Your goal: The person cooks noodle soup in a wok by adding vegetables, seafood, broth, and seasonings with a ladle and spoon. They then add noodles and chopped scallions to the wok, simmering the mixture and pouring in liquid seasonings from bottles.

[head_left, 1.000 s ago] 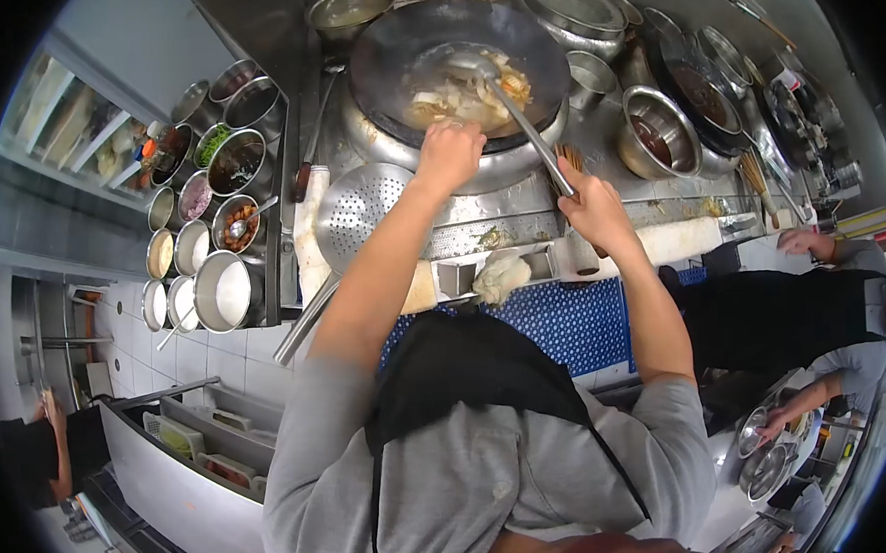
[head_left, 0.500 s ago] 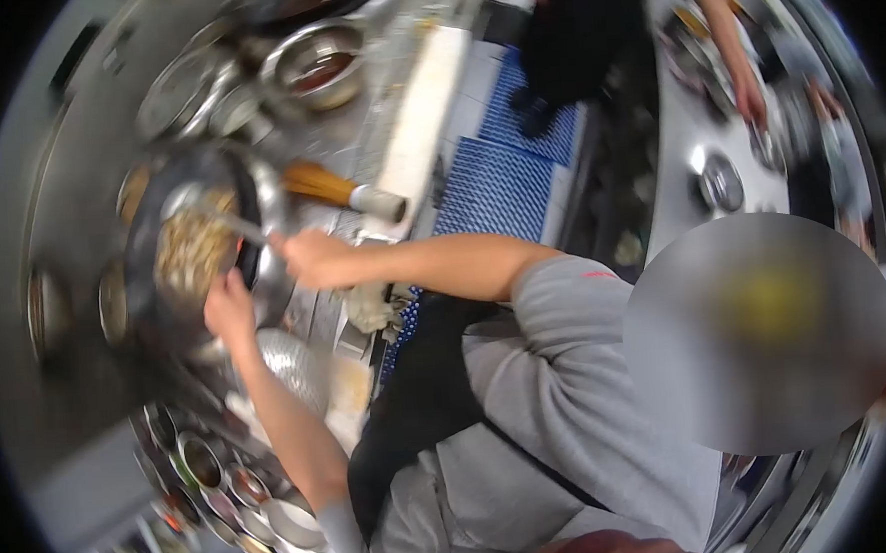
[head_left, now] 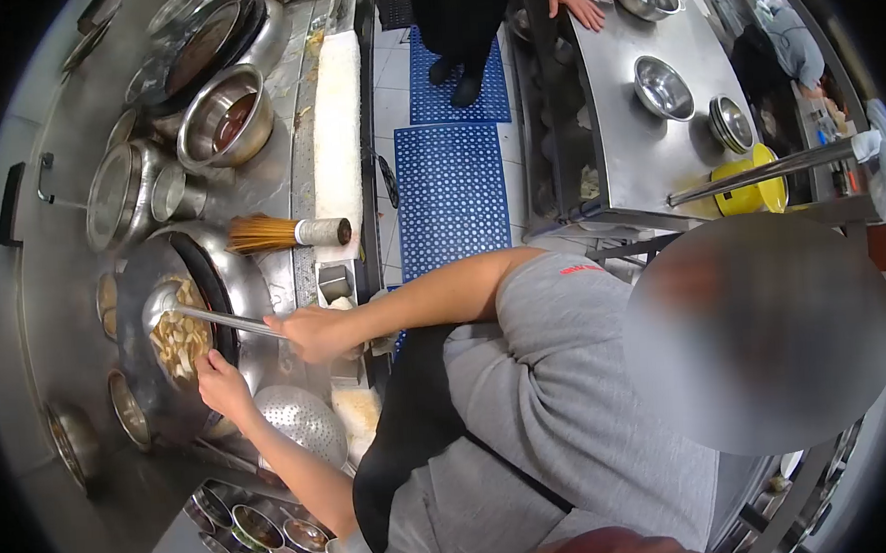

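My right hand (head_left: 318, 332) is closed around the long metal handle of a ladle (head_left: 230, 320). The bowl of the ladle rests in pale, sliced food (head_left: 178, 342) inside a dark wok (head_left: 135, 293). At the wok's near rim, my left hand (head_left: 225, 386) has its fingers closed, thumb uppermost; the spot it grips is partly hidden by the hand. A perforated strainer (head_left: 299, 426) lies just beside my left forearm. Above my right hand is a bamboo brush (head_left: 265, 233) with a wrapped handle.
A steel bowl of dark red liquid (head_left: 230, 122), a lidded pot (head_left: 123, 198) and a second wok (head_left: 206, 54) stand farther along the range. Small seasoning containers (head_left: 256, 527) sit below. Across the blue mat (head_left: 449, 191), a co-worker's hand (head_left: 577, 4) touches a steel table (head_left: 617, 157).
The whole view has shifted and become sharper. Both hands keep their grips, and the ladle's bowl stays at the food's edge. The co-worker's hand now lies on the table.
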Demonstrator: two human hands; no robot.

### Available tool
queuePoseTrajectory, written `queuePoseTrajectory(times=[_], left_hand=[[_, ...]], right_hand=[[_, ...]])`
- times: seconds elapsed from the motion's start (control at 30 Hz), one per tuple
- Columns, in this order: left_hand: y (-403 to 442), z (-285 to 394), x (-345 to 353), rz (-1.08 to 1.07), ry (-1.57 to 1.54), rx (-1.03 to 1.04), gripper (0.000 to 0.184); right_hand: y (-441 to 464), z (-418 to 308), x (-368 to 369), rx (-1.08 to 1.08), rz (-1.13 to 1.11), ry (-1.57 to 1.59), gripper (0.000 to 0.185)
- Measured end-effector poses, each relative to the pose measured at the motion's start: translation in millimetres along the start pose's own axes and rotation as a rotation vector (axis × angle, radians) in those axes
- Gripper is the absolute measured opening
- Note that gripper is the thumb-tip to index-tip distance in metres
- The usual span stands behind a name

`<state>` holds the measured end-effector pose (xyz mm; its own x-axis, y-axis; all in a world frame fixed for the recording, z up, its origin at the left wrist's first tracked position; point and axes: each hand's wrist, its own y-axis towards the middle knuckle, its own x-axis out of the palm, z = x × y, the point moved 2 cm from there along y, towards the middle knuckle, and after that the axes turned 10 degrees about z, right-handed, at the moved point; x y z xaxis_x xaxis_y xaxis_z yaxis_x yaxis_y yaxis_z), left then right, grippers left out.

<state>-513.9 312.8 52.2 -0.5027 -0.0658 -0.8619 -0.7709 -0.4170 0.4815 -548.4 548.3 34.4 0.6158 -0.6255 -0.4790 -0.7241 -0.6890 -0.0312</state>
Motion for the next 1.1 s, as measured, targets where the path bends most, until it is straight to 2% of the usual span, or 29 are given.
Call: queuePoseTrajectory(times=[0.13,0.2,0.23,0.27,0.3,0.33,0.37,0.4,0.5,0.57,0.63,0.7,0.8,0.83,0.87,0.9,0.93,1.0,1.1], left_hand=[[1,-10,10,0.040,0.008,0.037,0.028],[1,-13,18,0.136,0.001,0.041,0.031],[-3,-28,28,0.196,0.041,0.037,0.032],[-9,-33,32,0.205,0.023,0.022,0.034],[-8,-21,26,0.202,0.064,0.075,0.032],[-9,-23,22,0.232,0.087,0.176,0.027],[-11,-4,-2,0.242,-0.060,0.095,0.020],[-14,-7,7,0.193,-0.045,0.014,0.018],[-35,3,-4,0.221,-0.065,0.031,0.039],[-32,11,-6,0.177,-0.054,-0.010,0.044],[-36,5,-12,0.172,-0.158,0.003,0.053],[-41,2,-16,0.246,-0.305,-0.025,0.055],[-78,8,-53,0.267,-0.525,-0.150,0.057],[-98,7,-61,0.169,-0.637,-0.192,0.051],[-121,5,-71,0.069,-0.749,-0.234,0.044],[-147,1,-76,-0.131,-0.904,-0.357,0.038],[-177,-3,-80,-0.333,-1.055,-0.481,0.032],[-240,-5,-87,-0.467,-1.359,-0.702,0.025],[-328,-9,-82,-0.499,-1.378,-1.102,0.025]], right_hand=[[7,6,8,-0.003,0.006,-0.017,0.081],[5,1,5,0.068,-0.019,0.076,0.082],[18,18,32,0.007,0.066,0.062,0.080],[28,35,51,-0.144,0.190,0.098,0.077],[29,29,39,-0.175,0.163,0.110,0.073],[24,-7,10,0.010,0.043,0.078,0.071],[37,15,27,-0.026,0.163,0.126,0.070],[43,4,13,0.009,0.144,-0.017,0.066],[45,-13,4,0.167,0.088,0.297,0.052],[69,-14,-12,0.185,-0.080,0.423,0.048],[82,-24,-20,0.195,-0.195,0.476,0.046],[92,-34,-21,0.120,-0.114,0.328,0.050],[138,-27,-15,0.032,-0.052,0.234,0.057],[149,-35,-16,-0.011,0.002,0.138,0.066],[161,-39,-15,0.000,0.032,0.093,0.065],[173,-41,-13,0.011,0.061,0.048,0.064],[187,-39,-11,0.052,0.009,0.126,0.064],[209,-34,-3,0.137,-0.100,0.276,0.064],[201,-53,5,0.155,-0.314,0.296,0.066]])
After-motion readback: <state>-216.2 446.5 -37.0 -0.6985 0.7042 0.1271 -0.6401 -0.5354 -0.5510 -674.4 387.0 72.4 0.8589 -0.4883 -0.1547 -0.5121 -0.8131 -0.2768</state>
